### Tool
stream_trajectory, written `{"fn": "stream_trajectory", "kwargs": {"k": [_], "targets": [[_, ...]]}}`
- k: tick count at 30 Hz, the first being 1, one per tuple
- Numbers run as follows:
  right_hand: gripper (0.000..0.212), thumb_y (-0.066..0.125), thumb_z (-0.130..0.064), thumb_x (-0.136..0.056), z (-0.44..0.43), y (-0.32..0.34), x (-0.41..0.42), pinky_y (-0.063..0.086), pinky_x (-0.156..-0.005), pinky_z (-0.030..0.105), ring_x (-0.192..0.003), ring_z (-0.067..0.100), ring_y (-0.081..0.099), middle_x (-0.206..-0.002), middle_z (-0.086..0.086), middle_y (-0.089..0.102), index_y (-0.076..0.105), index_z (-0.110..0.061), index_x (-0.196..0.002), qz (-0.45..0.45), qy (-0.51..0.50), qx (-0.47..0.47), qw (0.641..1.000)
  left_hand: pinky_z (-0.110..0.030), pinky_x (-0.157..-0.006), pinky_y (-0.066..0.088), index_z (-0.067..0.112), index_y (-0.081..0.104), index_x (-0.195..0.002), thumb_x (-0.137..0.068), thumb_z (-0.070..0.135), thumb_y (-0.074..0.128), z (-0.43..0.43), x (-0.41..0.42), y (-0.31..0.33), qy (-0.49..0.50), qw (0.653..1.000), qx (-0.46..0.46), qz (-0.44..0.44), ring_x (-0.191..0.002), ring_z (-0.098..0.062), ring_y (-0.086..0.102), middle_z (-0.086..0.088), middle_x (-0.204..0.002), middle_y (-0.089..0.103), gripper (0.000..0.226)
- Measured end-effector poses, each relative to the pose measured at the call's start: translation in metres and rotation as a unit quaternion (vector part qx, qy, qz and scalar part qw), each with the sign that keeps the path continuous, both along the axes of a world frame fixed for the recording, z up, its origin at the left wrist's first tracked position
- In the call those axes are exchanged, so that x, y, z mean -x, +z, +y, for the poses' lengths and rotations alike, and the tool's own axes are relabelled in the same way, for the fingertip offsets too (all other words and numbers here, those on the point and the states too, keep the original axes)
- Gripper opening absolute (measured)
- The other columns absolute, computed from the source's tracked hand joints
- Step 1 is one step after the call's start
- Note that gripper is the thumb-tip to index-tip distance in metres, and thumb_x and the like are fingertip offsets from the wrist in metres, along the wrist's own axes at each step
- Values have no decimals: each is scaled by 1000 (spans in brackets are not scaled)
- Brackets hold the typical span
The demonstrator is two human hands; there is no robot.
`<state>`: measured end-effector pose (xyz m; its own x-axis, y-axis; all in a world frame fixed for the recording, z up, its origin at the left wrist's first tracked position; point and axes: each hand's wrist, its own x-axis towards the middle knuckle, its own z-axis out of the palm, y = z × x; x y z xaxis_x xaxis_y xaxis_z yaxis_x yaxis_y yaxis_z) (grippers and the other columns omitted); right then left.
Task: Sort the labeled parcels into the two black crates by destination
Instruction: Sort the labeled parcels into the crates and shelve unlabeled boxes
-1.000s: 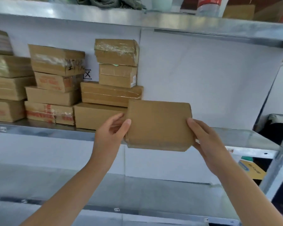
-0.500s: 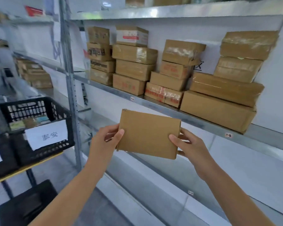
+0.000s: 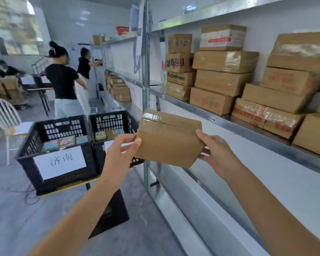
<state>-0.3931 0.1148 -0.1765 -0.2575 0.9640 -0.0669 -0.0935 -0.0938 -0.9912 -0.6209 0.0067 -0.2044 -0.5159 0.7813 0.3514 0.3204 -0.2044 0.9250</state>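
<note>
I hold a flat brown cardboard parcel [image 3: 169, 138] in mid-air with both hands. My left hand [image 3: 121, 151] pinches its left edge, and my right hand [image 3: 217, 154] grips its right edge. Clear tape runs along the parcel's top; no label shows on the side facing me. Two black crates stand side by side to the left on a low yellow-edged table. The left crate [image 3: 57, 145] bears a white paper sign with Chinese characters. My left hand and the parcel partly hide the right crate [image 3: 113, 124]. Both crates contain a few small parcels.
A metal shelf rack [image 3: 248, 126] on the right carries stacked cardboard boxes [image 3: 224, 82]. A black stool or box [image 3: 111, 217] sits on the floor under the table. A white chair [image 3: 2, 115] stands at far left. Three people work in the background near other shelves.
My view has swung left from the shelf to the aisle. The parcel stays in both hands and now hangs close to the right crate, its taped top edge showing.
</note>
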Motion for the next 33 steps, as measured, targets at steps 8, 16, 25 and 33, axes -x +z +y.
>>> {"fn": "stream_trajectory", "kwargs": {"k": [8, 16, 25, 33], "targets": [[39, 66, -28, -93, 57, 1, 21, 51, -101, 35, -111, 15, 62, -119, 0, 65, 60, -12, -128, -22, 62, -111, 992, -31, -91, 53, 10, 58, -104, -86, 61, 48, 37, 6, 17, 46, 995, 29, -77, -106, -14, 63, -4, -111, 64, 55], [34, 70, -15, -90, 87, -11, 28, 51, -87, 22, -109, 8, 62, -124, -3, 61, 55, -17, -122, -37, 132, -153, 979, -34, -93, 52, 22, 67, -108, -94, 56, 46, 57, 5, 6, 101, 984, -4, -145, -105, -20, 66, -5, -109, 71, 43], [42, 70, 6, -84, 106, -34, 47, 46, -106, 30, -117, 8, 57, -118, -6, 57, 44, -22, -101, -91, 199, -200, 955, -46, -89, 57, 18, 64, -109, -80, 71, 58, 66, 18, -14, 139, 961, 43, -234, -110, -25, 63, -10, -117, 66, 60], [46, 79, -40, -75, 110, -47, 100, 48, -101, 34, -117, 11, 58, -119, -1, 60, 49, -21, -105, -77, 212, -180, 957, -49, -93, 51, 21, 58, -96, -92, 37, 61, 61, 61, -22, 135, 944, 28, -298, -105, -26, 60, -8, -107, 62, 17]]}}
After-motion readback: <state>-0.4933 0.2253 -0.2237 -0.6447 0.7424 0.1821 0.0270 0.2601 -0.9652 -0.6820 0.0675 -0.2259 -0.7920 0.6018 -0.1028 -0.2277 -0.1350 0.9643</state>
